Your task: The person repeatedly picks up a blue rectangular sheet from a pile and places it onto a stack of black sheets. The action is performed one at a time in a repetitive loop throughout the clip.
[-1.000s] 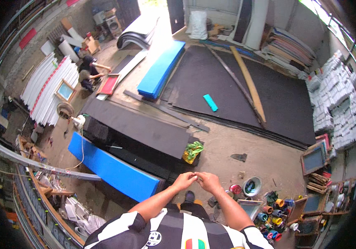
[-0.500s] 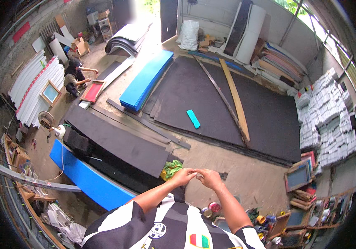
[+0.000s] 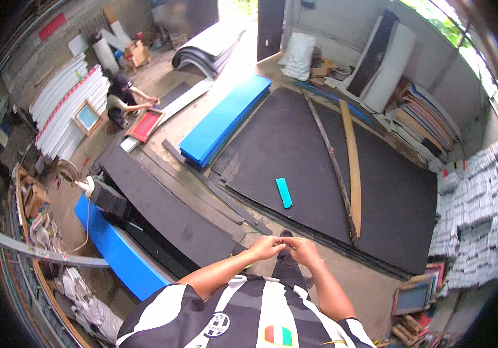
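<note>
My left hand [image 3: 266, 248] and my right hand [image 3: 303, 251] meet in front of my body. The fingers of both are bent and pinched together at the tips, and whatever they may hold is too small to make out. Below them one of my legs [image 3: 289, 269] in dark trousers is stretched forward over the floor. Beyond my hands lies a large stack of black sheets [image 3: 376, 180]. On it rest a small teal piece [image 3: 284, 192], a dark strip of wood [image 3: 331, 156] and a lighter wooden plank [image 3: 351, 168].
To the left are a long black block [image 3: 167, 214] and a blue sheet [image 3: 115, 249]. Blue sheets [image 3: 225, 119] are stacked ahead. A co-worker [image 3: 122, 101] crouches by a red framed screen [image 3: 144, 125]. White bundles [image 3: 469, 214] pile up at the right, near framed screens [image 3: 414, 297].
My view has shifted toward the black sheets, and my leg now shows below my hands. Both hands stay together at the fingertips. The green-yellow cloth is now mostly hidden behind my left arm.
</note>
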Motion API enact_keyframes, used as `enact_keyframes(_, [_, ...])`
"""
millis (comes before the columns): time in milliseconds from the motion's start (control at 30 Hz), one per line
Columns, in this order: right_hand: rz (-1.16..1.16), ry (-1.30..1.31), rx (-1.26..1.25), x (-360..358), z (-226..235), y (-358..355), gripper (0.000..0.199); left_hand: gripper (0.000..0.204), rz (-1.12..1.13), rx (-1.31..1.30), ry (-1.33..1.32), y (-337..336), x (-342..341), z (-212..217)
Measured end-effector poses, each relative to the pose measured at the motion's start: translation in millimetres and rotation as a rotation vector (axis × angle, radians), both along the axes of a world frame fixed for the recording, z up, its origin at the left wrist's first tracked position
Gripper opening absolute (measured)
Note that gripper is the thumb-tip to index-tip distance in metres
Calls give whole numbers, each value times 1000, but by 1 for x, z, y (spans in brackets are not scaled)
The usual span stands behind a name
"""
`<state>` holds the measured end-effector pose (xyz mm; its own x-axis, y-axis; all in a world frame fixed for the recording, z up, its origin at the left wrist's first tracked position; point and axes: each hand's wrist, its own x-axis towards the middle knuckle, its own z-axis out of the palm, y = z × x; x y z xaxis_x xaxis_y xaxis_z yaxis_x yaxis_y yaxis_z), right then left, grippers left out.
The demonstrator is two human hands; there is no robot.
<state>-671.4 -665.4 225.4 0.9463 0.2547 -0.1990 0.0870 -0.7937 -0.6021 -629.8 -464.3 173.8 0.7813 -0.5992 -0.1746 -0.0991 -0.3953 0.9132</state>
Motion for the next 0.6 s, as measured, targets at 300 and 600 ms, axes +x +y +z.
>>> enact_keyframes(300, [386, 32, 17, 202, -10, -54, 36, 42, 307, 112, 166, -43, 132, -15])
enact_keyframes(600, [749, -2, 50, 383, -13, 0, 41, 43, 702, 198, 140, -5, 234, 6])
